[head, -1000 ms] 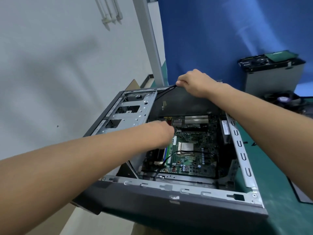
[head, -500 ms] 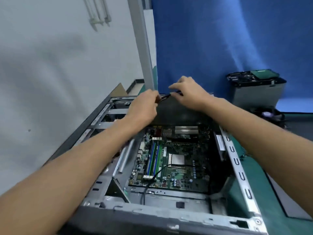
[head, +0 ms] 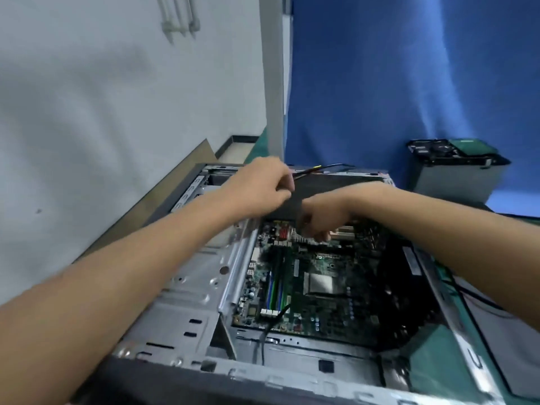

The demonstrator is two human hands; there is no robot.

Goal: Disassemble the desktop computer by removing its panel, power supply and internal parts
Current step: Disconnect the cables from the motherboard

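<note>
Item one, the desktop computer case (head: pixel 181 290): it is lying open on its side on the green bench mat (head: pixel 432 343), its side panel already off, the open face turned up toward me. Item two, the motherboard (head: pixel 318 287): it is sitting flat in the bottom of the case, with blue and green memory slots (head: pixel 276 290) running along its left part and a square silver processor socket (head: pixel 318 282) near its middle. Item three, a black cable (head: pixel 270 324): it is rising from the board's near edge and trailing over the front rail of the case. Item four, my left hand (head: pixel 263 187): I am holding it above the far left of the case, fingers pinched closed on a thin bundle of wires (head: pixel 318 168) that is stretching to the right along the top of the dark rear wall (head: pixel 330 187). Item five, my right hand (head: pixel 317 219): I am reaching it down inside the far end of the case, fingers curled at the top edge of the board beside a small finned heatsink (head: pixel 299 237); motion blur is hiding whether they are gripping anything. Item six, a grey box with parts on top (head: pixel 458 173): it is standing well apart to the right, against the blue backdrop (head: pixel 409 83).
</note>
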